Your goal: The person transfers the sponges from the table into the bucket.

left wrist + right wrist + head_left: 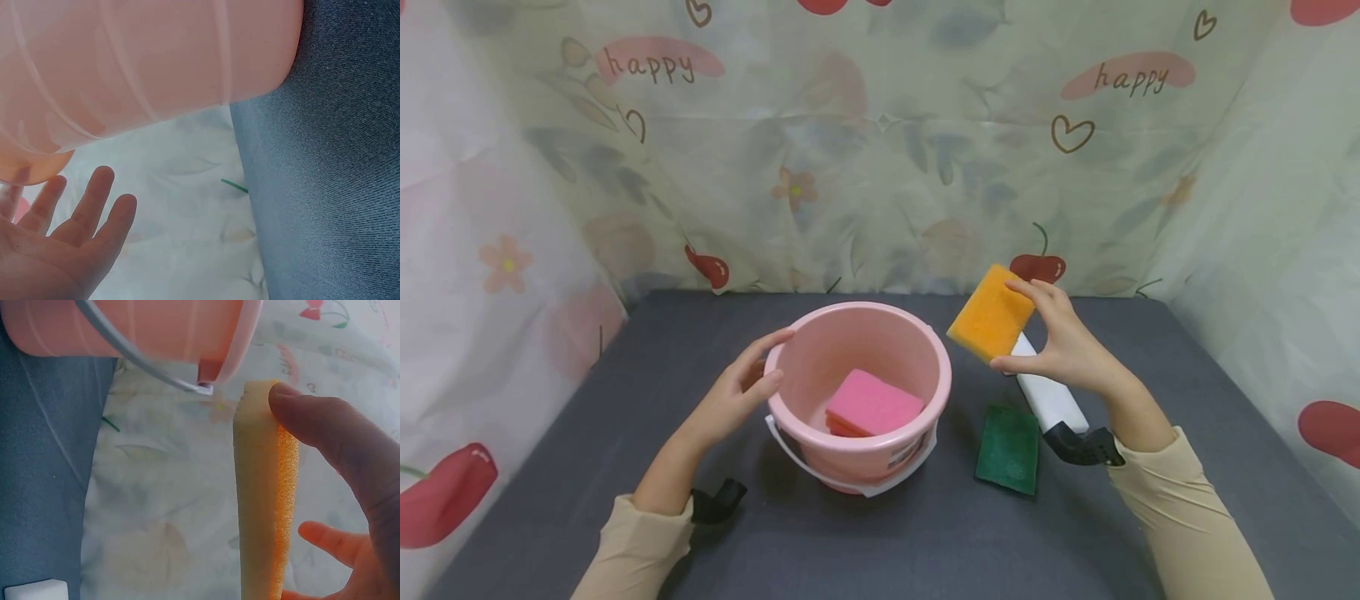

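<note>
My right hand (1060, 342) pinches an orange sponge (992, 312) between thumb and fingers, raised to the right of a pink bucket (859, 454). In the right wrist view the sponge (259, 506) shows a pale layer beside its orange one, apart from the bucket's rim. At the bucket's left side, my left hand (730, 400) has its fingertips by the rim. The left wrist view shows that hand (56, 250) with fingers spread and fairly straight. Inside the bucket lies a pink sponge (876, 402), with an orange-red edge visible beneath it.
On the dark table (880, 550), a green scouring pad (1009, 450) lies right of the bucket. A long white block (1051, 400) lies beyond it, partly hidden by the right hand. The bucket's white handle (872, 487) hangs down in front. Patterned cloth (880, 167) encloses the back and sides.
</note>
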The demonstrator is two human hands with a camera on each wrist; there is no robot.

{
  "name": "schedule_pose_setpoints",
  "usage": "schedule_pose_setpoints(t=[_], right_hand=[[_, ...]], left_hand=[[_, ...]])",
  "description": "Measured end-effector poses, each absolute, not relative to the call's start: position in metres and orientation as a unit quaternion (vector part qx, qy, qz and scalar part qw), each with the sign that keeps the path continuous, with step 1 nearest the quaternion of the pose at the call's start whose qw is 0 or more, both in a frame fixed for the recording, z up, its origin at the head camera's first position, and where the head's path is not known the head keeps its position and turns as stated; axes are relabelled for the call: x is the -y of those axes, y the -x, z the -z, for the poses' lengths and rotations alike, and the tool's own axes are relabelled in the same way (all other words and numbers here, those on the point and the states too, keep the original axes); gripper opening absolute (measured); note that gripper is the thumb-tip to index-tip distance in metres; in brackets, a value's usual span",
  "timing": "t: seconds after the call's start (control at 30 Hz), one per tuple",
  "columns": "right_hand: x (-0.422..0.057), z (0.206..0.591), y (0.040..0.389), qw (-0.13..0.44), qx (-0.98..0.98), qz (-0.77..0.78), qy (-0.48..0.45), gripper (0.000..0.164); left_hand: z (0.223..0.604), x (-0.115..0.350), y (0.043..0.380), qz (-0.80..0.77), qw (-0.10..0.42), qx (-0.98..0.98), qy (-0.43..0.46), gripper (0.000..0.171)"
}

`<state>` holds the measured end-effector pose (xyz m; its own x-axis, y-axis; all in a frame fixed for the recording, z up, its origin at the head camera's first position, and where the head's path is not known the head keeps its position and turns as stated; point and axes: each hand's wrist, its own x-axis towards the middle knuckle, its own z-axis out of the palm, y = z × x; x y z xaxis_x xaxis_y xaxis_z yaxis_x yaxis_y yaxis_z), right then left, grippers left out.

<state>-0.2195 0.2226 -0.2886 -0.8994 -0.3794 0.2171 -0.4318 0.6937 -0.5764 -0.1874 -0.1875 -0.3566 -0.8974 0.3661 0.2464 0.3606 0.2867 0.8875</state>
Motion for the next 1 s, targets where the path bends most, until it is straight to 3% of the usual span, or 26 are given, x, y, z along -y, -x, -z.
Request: schedule_pose_setpoints(t=[1.0], right_hand=[[-0.202, 0.277, 0.208, 0.045, 0.910, -0.323, -0.257, 0.093]], left_hand=[[0.358, 0.188, 0.189, -0.559, 0.003, -0.796, -0.232, 0.054]])
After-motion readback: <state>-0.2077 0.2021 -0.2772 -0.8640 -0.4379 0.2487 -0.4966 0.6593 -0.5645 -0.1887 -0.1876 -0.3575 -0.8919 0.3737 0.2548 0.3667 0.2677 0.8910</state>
